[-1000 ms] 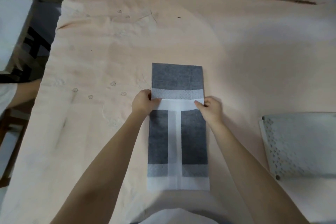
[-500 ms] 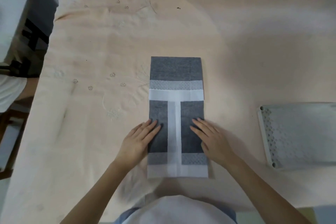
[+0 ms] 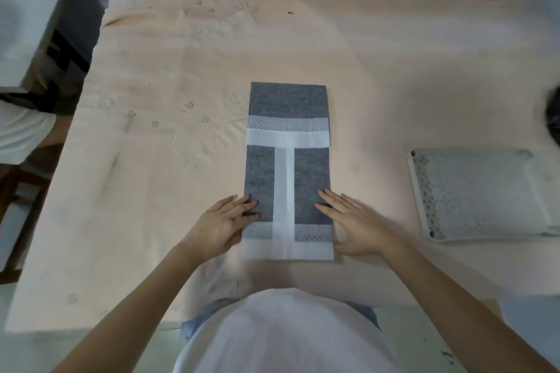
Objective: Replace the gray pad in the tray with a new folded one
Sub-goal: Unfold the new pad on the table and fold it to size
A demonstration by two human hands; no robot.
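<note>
Two flat hands are pressing on the folded gray pad (image 3: 288, 171) lying mid-table on the peach cloth (image 3: 394, 70): the left hand (image 3: 222, 225) at its 8 o'clock edge, the right hand (image 3: 354, 221) at 4 o'clock, fingers straight, gripping nothing. Lying at 3 o'clock, well apart, is the perforated tray (image 3: 481, 194).

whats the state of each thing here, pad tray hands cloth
gray pad: folded into a long strip, lying flat on the cloth, outside the tray
tray: on the table to the right of the pad, apart from it, no pad visible in it
left hand: open, fingers flat on the pad's near left part
right hand: open, fingers flat on the pad's near right part
pink cloth: spread over the table
</note>
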